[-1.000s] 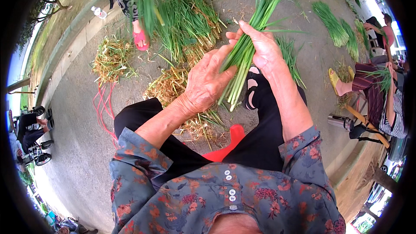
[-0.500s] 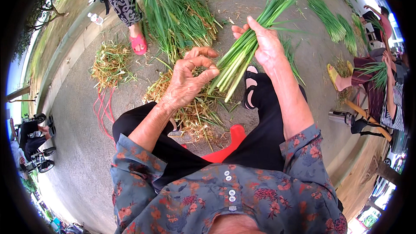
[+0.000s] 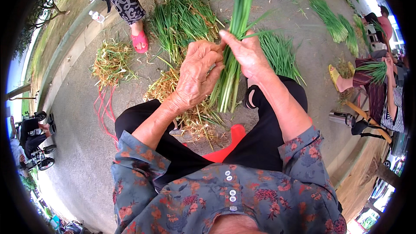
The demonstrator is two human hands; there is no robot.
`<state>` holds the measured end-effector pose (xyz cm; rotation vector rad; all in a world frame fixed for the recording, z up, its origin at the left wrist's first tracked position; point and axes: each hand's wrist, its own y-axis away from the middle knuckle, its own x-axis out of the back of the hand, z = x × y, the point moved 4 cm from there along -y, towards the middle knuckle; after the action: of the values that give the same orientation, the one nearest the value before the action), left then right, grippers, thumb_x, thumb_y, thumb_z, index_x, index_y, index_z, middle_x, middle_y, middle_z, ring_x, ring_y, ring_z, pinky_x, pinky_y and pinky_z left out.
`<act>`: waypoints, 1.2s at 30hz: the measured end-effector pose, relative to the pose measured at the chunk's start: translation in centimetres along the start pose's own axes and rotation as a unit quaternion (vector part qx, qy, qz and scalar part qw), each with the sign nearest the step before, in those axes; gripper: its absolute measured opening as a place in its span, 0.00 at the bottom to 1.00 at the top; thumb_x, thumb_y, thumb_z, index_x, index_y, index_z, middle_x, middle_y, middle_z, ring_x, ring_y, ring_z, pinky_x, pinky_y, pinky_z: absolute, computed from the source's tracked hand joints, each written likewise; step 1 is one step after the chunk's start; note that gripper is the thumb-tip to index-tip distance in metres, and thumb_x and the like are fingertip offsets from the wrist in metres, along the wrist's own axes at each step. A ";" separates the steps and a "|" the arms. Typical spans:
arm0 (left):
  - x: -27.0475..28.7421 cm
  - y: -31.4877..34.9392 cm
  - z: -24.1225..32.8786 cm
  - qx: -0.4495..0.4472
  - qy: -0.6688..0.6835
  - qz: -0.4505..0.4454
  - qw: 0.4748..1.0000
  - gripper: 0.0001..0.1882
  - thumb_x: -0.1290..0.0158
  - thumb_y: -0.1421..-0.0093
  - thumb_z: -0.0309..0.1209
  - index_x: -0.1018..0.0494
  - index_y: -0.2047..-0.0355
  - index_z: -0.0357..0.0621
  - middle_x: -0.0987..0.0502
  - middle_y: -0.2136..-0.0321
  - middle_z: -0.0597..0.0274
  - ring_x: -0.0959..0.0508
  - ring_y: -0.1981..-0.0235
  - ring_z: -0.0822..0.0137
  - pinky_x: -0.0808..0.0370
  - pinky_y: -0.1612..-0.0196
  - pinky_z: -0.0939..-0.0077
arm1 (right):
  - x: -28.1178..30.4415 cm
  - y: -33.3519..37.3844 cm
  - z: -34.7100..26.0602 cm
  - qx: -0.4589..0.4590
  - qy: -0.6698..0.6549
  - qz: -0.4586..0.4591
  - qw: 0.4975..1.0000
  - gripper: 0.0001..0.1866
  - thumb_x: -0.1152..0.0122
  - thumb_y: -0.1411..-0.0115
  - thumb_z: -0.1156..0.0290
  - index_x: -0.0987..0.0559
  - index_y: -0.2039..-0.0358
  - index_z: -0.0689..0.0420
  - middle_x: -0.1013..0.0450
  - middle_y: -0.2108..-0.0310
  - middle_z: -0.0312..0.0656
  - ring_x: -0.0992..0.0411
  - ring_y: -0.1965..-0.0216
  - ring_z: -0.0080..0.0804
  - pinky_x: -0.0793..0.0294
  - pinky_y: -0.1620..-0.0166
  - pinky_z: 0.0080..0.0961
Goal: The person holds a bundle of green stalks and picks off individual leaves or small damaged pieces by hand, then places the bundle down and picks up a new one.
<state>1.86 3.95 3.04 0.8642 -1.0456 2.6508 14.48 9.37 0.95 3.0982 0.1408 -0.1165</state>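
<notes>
Right hand (image 3: 250,56) gripped green stalk bundle (image 3: 229,84), pale ends below fingers | left hand (image 3: 199,73) curled alongside, pinch unclear | likely picking-over; next needed steady right grip

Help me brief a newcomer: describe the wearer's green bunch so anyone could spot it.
From the flowered shirt, follow its right sleeve up to the right hand. That hand grips the green bunch, its pale stalk ends toward the shirt. Unlike the green pile beyond, it is held off the ground.
</notes>
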 end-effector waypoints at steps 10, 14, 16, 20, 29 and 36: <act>2.3 0.3 -3.4 0.333 0.407 0.083 0.846 0.09 0.51 0.43 0.35 0.32 0.70 0.41 0.29 0.66 0.63 0.30 0.62 0.72 0.36 0.58 0.75 | 0.9 0.0 0.6 -0.153 -0.085 -0.057 0.983 0.11 0.44 0.44 0.67 0.28 0.74 0.63 0.30 0.81 0.41 0.27 0.78 0.32 0.25 0.76 0.25; 2.7 1.6 -4.9 0.368 0.379 0.066 0.846 0.12 0.51 0.43 0.37 0.30 0.72 0.40 0.28 0.72 0.66 0.29 0.67 0.73 0.35 0.63 0.77 | 2.2 -0.8 0.5 -0.154 -0.149 -0.047 0.976 0.13 0.41 0.46 0.63 0.27 0.75 0.61 0.30 0.78 0.41 0.26 0.72 0.36 0.22 0.69 0.29; 2.9 1.4 -3.9 0.296 0.240 0.040 0.924 0.10 0.48 0.45 0.34 0.30 0.73 0.39 0.27 0.73 0.64 0.29 0.69 0.71 0.33 0.65 0.77 | 2.7 -1.3 0.7 -0.142 -0.179 -0.047 0.972 0.13 0.41 0.46 0.64 0.27 0.76 0.61 0.30 0.78 0.41 0.25 0.70 0.38 0.22 0.67 0.31; 1.7 0.3 -0.7 0.085 -0.018 0.020 0.996 0.11 0.41 0.57 0.25 0.26 0.70 0.43 0.28 0.69 0.61 0.29 0.67 0.64 0.31 0.65 0.74 | 2.4 -1.3 0.9 -0.171 -0.178 -0.051 0.968 0.12 0.41 0.46 0.65 0.28 0.76 0.62 0.30 0.78 0.42 0.26 0.69 0.39 0.22 0.67 0.31; -1.6 0.0 1.2 -0.034 -0.135 -0.049 0.989 0.12 0.44 0.60 0.23 0.27 0.71 0.44 0.31 0.68 0.64 0.31 0.66 0.62 0.30 0.67 0.71 | 1.4 -1.3 1.6 -0.195 -0.269 -0.021 0.943 0.10 0.41 0.46 0.69 0.29 0.72 0.63 0.30 0.75 0.43 0.26 0.67 0.42 0.22 0.66 0.35; -1.5 0.1 -0.2 0.102 0.011 0.006 0.995 0.05 0.49 0.51 0.22 0.34 0.73 0.39 0.31 0.77 0.56 0.29 0.73 0.57 0.30 0.71 0.67 | 2.6 -1.4 1.2 -0.172 -0.248 -0.020 0.953 0.11 0.41 0.46 0.68 0.29 0.74 0.64 0.29 0.74 0.44 0.26 0.67 0.42 0.22 0.64 0.34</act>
<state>2.97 4.15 2.02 0.8646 -0.7862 2.8069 16.83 10.94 -0.51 2.6217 0.1812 -0.7723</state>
